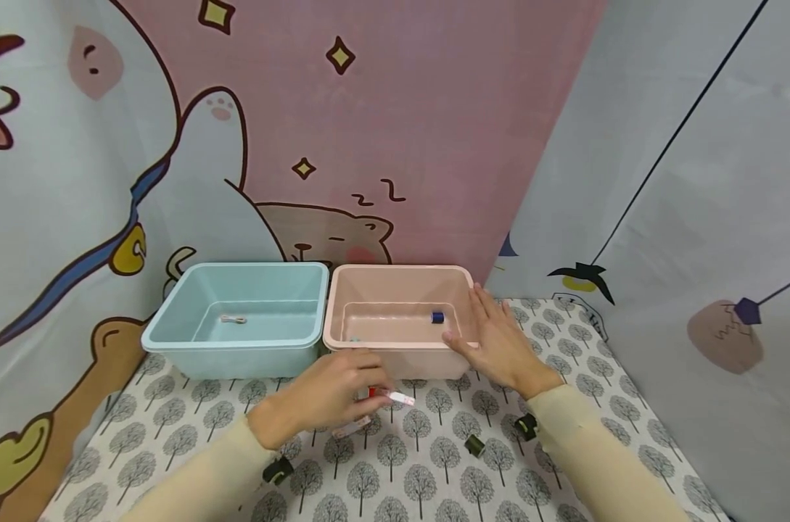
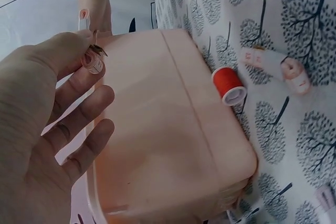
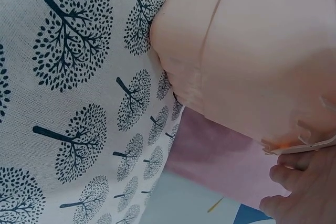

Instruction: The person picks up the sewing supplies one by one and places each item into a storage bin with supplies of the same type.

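My left hand (image 1: 332, 391) pinches a rolled measuring tape (image 2: 93, 61) between thumb and index finger, in front of the pink bin (image 1: 401, 361); the other fingers stay apart. A red thread spool (image 2: 228, 85) lies on the cloth beside the bin, partly hidden by that hand in the head view. A second measuring tape (image 2: 278, 69), pale with red numbers, lies close by. My right hand (image 1: 502, 341) rests on the pink bin's right rim, its fingers extended along the edge. Inside this bin are a dark blue spool (image 1: 437, 317) and a small teal thing (image 1: 355, 339), mostly hidden.
A light blue bin (image 1: 238, 361) stands left of the pink one, with a small pale object (image 1: 233, 319) inside. One dark green spool (image 1: 475, 445) lies on the tree-patterned cloth (image 1: 395, 478) between my forearms. A printed curtain (image 1: 434, 145) hangs behind the bins.
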The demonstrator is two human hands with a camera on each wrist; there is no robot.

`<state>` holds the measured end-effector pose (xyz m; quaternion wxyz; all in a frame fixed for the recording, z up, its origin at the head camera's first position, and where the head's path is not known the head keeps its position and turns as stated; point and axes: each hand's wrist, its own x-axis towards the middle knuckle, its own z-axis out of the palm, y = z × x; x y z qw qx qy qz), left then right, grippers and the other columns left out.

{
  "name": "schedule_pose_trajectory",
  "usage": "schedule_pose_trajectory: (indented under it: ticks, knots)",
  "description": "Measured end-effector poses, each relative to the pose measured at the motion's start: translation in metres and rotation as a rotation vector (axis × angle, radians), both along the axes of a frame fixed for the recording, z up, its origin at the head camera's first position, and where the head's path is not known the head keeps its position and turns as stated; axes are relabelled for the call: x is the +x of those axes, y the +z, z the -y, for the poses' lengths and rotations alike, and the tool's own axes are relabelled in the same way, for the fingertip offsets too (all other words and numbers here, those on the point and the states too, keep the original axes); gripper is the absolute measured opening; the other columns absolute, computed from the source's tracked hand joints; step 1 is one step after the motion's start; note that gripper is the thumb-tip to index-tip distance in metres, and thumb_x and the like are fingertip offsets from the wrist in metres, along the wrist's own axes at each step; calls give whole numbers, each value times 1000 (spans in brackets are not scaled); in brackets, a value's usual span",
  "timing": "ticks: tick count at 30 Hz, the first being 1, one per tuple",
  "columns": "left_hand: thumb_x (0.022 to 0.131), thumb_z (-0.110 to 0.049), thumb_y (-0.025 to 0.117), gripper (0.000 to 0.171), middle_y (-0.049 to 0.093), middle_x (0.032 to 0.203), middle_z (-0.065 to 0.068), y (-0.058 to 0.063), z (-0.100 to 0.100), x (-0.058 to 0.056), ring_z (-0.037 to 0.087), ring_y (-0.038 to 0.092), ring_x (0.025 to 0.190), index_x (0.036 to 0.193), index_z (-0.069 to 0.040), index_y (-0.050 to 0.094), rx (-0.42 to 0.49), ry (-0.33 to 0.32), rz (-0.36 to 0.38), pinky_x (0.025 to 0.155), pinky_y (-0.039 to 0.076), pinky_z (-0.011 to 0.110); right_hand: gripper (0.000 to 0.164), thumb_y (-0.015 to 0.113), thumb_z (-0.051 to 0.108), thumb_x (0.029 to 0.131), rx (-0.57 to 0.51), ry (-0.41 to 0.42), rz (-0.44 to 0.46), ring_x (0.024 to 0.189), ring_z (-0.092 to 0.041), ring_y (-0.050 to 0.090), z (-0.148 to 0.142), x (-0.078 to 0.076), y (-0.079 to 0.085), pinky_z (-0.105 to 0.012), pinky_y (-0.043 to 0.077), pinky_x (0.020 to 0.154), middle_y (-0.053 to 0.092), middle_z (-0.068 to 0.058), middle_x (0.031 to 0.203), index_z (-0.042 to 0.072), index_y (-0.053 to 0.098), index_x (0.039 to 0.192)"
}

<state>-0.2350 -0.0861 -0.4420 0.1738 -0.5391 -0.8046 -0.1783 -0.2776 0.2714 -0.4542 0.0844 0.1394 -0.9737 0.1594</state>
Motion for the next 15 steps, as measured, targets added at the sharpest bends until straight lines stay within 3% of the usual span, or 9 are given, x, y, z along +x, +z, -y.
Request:
schedule_pose_trajectory:
  ticks: [8, 15]
  knots:
    - [100, -27, 94, 14, 83, 107, -9, 17, 5, -3, 4, 75, 90, 111, -19, 88, 34, -1, -37, 84, 61, 9, 115, 49, 80, 112, -1, -1, 11, 183, -49, 14, -1, 0, -1, -71, 5, 150, 7, -20, 197, 0, 11, 185]
    - [95, -21, 98, 18, 82, 105, -6, 34, 12, -10, 7, 76, 89, 107, -16, 87, 72, 9, -98, 84, 66, 16, 115, 48, 81, 112, -14, 3, 16, 183, -48, 13, -1, -1, 0, -70, 5, 150, 6, -19, 197, 0, 12, 185]
